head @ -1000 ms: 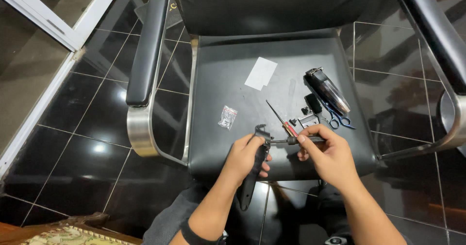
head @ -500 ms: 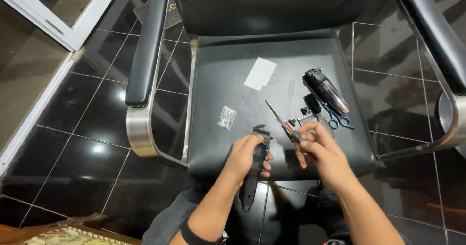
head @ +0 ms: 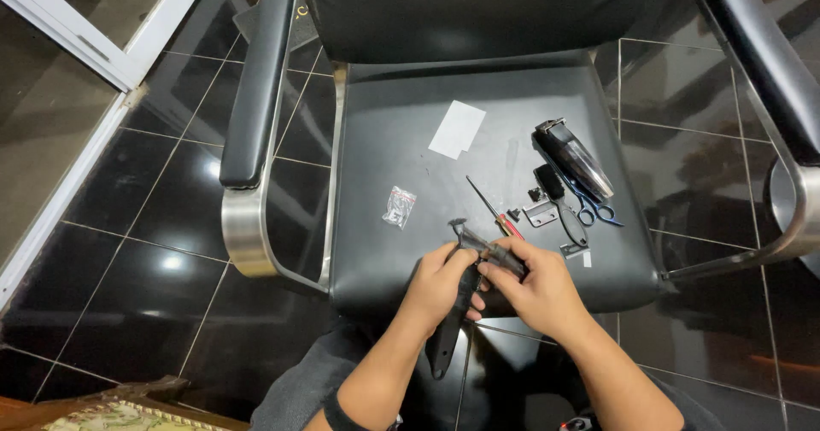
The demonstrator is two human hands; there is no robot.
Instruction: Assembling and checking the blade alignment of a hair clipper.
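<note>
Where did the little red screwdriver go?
In the head view, the red screwdriver lies on the black chair seat, just above the hands, left of the scissors.

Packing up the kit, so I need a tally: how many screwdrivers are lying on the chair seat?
1: a red-handled screwdriver lies mid-seat, just beyond the hands. Another could be hidden under them.

Both forearms bare, no sleeves. Left hand [head: 440, 287] and right hand [head: 536, 292] ungloved, no rings visible. Dark band on left wrist, well below the grip. Dark grey trousers
</note>
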